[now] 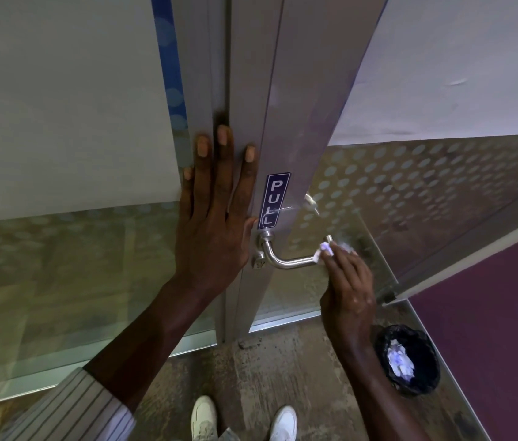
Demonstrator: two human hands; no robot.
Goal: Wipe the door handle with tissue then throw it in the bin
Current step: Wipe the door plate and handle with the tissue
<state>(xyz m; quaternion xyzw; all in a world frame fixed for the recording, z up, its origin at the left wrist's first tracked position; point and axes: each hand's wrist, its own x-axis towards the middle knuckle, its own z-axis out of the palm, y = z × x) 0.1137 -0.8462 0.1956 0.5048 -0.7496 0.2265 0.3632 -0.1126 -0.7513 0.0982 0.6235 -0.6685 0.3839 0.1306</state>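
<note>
A curved steel door handle point(286, 261) juts from the aluminium door frame below a blue PULL sticker point(273, 201). My right hand point(348, 289) is closed on a crumpled white tissue point(326, 251) and presses it against the handle's right end. My left hand point(216, 211) lies flat with fingers spread on the door frame, just left of the handle. A small bin point(408, 359) with a black liner stands on the floor at the lower right, with white tissues inside.
The glass door point(410, 192) has a frosted dot pattern and stands ajar to the right. A glass panel point(60, 249) fills the left. My white shoes point(206, 418) stand on the speckled floor below. A purple wall point(490, 329) is at the right.
</note>
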